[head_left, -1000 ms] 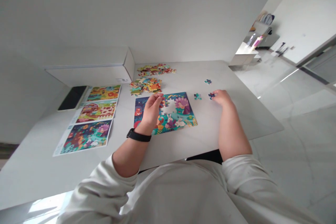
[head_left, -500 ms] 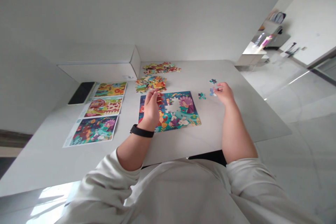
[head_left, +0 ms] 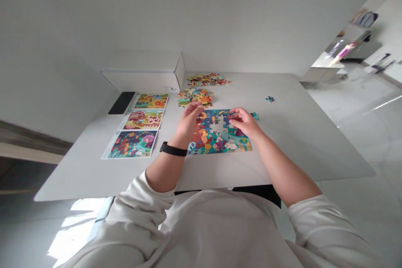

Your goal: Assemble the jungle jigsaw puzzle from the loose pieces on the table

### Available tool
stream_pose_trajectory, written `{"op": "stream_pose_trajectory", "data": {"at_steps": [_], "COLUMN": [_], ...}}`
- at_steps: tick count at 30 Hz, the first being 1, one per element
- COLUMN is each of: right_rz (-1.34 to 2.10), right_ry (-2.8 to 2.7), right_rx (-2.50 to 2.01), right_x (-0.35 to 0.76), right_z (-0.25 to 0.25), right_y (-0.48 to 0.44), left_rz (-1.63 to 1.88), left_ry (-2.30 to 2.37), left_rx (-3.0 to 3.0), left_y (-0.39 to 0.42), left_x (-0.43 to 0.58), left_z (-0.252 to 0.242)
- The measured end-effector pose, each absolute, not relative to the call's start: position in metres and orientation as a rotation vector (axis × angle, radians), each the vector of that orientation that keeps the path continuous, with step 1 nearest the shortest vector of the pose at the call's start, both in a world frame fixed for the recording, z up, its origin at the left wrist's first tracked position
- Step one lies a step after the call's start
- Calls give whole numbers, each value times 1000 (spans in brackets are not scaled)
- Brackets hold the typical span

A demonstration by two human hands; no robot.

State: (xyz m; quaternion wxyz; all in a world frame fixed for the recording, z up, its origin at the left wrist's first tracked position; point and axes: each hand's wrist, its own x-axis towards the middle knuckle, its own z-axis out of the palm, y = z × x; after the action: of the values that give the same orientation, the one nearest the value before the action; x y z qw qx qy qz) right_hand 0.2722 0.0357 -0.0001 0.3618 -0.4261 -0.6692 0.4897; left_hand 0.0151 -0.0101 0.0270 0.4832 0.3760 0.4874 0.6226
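Observation:
On the table lies a mostly assembled jigsaw puzzle (head_left: pixel 216 144), a forest scene with rabbits, with a gap showing white near its upper middle. My left hand (head_left: pixel 188 120), a black band at its wrist, hovers over the puzzle's upper left with thumb and fingers pinched. Whatever they hold, if anything, is hidden. Over the upper right of the puzzle, beside the gap, my right hand (head_left: pixel 245 122) has its fingers closed on a small puzzle piece, largely covered by the fingers. A loose teal piece (head_left: pixel 255 116) pokes out behind that hand, and another dark blue-green piece (head_left: pixel 270 99) lies farther right.
Two heaps of loose pieces, a nearer pile (head_left: pixel 196 97) and a farther pile (head_left: pixel 209 79), lie behind the puzzle. Three printed pictures (head_left: pixel 133 144) are lined up at the left, below a black phone (head_left: pixel 122 103). A white box (head_left: pixel 141 80) stands against the wall.
My right hand has picked up the light purple-blue piece from the right side of the table and carried it left over the puzzle. My left hand stays pinched above the puzzle. The view has turned left.

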Motion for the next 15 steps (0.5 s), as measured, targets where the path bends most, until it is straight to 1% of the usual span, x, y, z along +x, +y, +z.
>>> {"op": "stream_pose_trajectory", "data": {"at_steps": [4, 7, 15], "right_rz": [1313, 1329, 1384], "right_ry": [-1751, -1757, -1801], "right_rx": [-1064, -1023, -1024], "right_x": [267, 266, 263], "right_z": [-3, -4, 1], "right_y": [31, 31, 26], "left_rz": [1259, 1140, 1072], "left_ry": [1176, 1183, 1141], "left_rx": [1117, 1228, 1271], "left_y": [-18, -23, -22], "left_x": [36, 44, 43], "left_z": [18, 14, 12]}}
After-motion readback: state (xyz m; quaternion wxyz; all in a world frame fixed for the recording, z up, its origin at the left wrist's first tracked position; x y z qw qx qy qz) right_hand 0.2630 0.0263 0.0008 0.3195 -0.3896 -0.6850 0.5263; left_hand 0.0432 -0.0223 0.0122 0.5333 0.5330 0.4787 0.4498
